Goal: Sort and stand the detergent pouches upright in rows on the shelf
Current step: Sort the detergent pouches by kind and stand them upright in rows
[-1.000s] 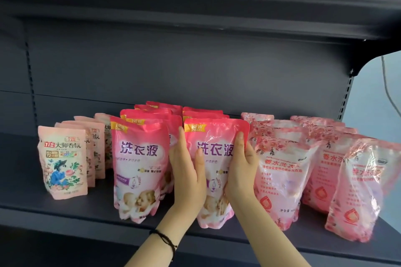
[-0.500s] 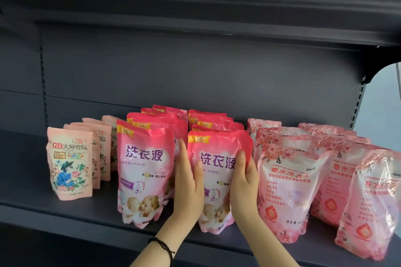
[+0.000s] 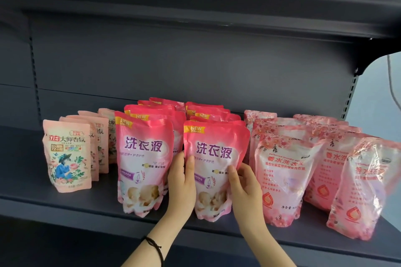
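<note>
Done: the shelf (image 3: 65, 208) already holds pouches grouped by kind: a peach row (image 3: 66, 154) at centre left, two bright pink rows in the middle, and pale floral rows (image 3: 284, 178) at the right, nearly all of them standing

Left to do: by the look of it, little more than squaring up; the front pouch (image 3: 214, 158) of the right-hand pink row is not yet let go, and the floral pouches at the far right edge lean and sit less evenly than the rest

Step in hand: probably setting the front pouch straight at the head of its row, level with the pink neighbour (image 3: 143, 158) just to its left

Front pouch: upright at frame centre, base on the shelf near the front lip, label facing the camera, touching the pouch behind it

Left hand (image 3: 181, 182): fingers straight and pointing up, pressed flat along the pouch's left edge, in the gap between the two pink front pouches; a dark wristband (image 3: 155, 247) at lower centre

Right hand (image 3: 245, 186): thumb on the pouch's face and fingers curled at its right edge, pinching it, between the pouch and the nearest floral one

Pouch to hands: held between both, one at each side edge at mid-height
</note>
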`<state>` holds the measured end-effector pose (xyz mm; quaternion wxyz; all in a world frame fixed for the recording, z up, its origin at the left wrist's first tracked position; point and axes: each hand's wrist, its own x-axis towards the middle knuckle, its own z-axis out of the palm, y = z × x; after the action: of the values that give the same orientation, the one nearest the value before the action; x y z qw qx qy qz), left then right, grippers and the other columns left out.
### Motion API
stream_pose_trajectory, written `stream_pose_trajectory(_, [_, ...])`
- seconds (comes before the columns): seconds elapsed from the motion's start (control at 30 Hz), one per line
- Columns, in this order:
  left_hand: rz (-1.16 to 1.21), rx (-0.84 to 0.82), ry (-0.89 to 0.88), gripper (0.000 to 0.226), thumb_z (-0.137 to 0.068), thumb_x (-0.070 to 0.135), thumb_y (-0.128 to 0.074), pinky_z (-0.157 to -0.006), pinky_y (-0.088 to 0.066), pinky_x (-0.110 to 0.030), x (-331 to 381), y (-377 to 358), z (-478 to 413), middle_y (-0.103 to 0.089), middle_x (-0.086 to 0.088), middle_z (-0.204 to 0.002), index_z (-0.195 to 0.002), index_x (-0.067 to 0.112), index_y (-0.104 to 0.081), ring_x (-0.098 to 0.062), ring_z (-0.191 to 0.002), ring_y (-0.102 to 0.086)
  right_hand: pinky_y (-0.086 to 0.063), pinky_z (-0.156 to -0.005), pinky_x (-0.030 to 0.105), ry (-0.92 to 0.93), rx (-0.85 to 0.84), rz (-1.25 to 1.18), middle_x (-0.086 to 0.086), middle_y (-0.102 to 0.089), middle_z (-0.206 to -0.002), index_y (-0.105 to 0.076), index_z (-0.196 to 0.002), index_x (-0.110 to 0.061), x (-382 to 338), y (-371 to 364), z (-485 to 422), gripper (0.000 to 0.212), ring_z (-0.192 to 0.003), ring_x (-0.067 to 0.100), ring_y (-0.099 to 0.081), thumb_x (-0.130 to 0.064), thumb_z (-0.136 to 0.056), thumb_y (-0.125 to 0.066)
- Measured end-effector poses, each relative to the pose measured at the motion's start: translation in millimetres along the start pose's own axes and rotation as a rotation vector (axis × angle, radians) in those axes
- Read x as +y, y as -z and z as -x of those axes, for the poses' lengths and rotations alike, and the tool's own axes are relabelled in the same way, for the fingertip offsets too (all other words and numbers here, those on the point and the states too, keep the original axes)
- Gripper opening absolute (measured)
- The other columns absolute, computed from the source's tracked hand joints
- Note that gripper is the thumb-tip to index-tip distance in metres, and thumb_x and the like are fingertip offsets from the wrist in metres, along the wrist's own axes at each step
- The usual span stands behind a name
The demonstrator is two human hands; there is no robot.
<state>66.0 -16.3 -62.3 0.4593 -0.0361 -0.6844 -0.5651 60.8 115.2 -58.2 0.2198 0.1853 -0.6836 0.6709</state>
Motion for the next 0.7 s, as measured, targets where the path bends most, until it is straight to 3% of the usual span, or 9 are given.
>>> stream_pose_trajectory(0.13, [0.009,-0.045,0.056,0.017,-0.096,0.036,-0.041,-0.07,-0.045,-0.016,6,6,3,-0.058,0.011,-0.077,-0.092,0.028,-0.056,0.002,-0.074,-0.057,-0.052,-0.061,0.015,0.005,-0.067,0.074,-0.016,-0.069,-0.079,-0.061,-0.094,-0.023,-5,6,-1,0.007,-0.072,0.0,-0.065,-0.026,-0.094,-0.055])
stream_pose_trajectory(0.2, [-0.048,-0.135,0.054,0.018,-0.097,0.036,-0.041,-0.077,-0.044,-0.011,7,14,8,-0.059,0.019,-0.088,-0.106,0.03,-0.056,0.008,-0.087,-0.056,-0.046,-0.052,0.015,0.039,-0.098,0.185,-0.015,-0.066,-0.068,-0.057,-0.083,-0.02,-9,11,-3,0.012,-0.061,0.001,-0.06,-0.023,-0.095,-0.055])
stream_pose_trajectory(0.27, [-0.161,-0.284,0.028,0.026,-0.098,0.033,-0.043,-0.084,-0.038,-0.001,4,29,14,-0.052,0.031,-0.105,-0.122,0.046,-0.042,0.019,-0.101,-0.049,-0.045,-0.047,0.022,0.064,-0.132,0.393,-0.008,-0.064,-0.062,-0.054,-0.078,-0.015,-14,20,-9,0.022,-0.054,0.007,-0.058,-0.03,-0.095,-0.056])
stream_pose_trajectory(0.33, [-0.27,-0.468,0.026,0.041,-0.098,0.037,-0.045,-0.084,-0.038,-0.002,3,46,18,-0.045,0.034,-0.114,-0.125,0.058,-0.024,0.022,-0.103,-0.045,-0.042,-0.044,0.022,0.078,-0.166,0.651,-0.012,-0.059,-0.054,-0.056,-0.074,-0.017,-24,28,-16,0.033,-0.047,0.005,-0.056,-0.044,-0.092,-0.053])
stream_pose_trajectory(0.43, [-0.475,-0.594,-0.042,0.044,-0.097,0.042,-0.045,-0.082,-0.042,-0.003,8,68,10,-0.054,0.023,-0.12,-0.139,0.045,-0.033,0.017,-0.096,-0.052,-0.045,-0.048,0.027,0.09,-0.198,1.041,-0.006,-0.051,-0.047,-0.055,-0.061,-0.018,-47,32,-24,0.051,-0.047,0.01,-0.055,-0.059,-0.089,-0.047])
stream_pose_trajectory(0.5, [-0.607,-0.63,-0.114,0.041,-0.097,0.046,-0.043,-0.072,-0.043,-0.001,19,77,0,-0.058,0.023,-0.108,-0.136,0.034,-0.047,0.017,-0.084,-0.053,-0.052,-0.056,0.03,0.115,-0.235,1.234,-0.005,-0.055,-0.056,-0.057,-0.063,-0.018,-62,29,-29,0.054,-0.058,0.018,-0.06,-0.063,-0.09,-0.043])
stream_pose_trajectory(0.57, [-0.687,-0.685,-0.162,0.033,-0.097,0.048,-0.042,-0.061,-0.047,-0.011,34,82,-9,-0.06,0.022,-0.092,-0.122,0.033,-0.058,0.014,-0.072,-0.054,-0.053,-0.062,0.031,0.117,-0.286,1.33,-0.004,-0.06,-0.067,-0.058,-0.069,-0.02,-76,27,-32,0.051,-0.067,0.02,-0.063,-0.062,-0.09,-0.042])
stream_pose_trajectory(0.7, [-0.73,-0.763,-0.295,0.026,-0.097,0.042,-0.046,-0.054,-0.046,-0.015,60,81,-26,-0.065,0.008,-0.074,-0.104,0.024,-0.064,0.003,-0.053,-0.054,-0.045,-0.061,0.029,0.119,-0.413,1.442,-0.004,-0.064,-0.078,-0.064,-0.08,-0.022,-93,25,-35,0.046,-0.077,0.021,-0.064,-0.062,-0.09,-0.043])
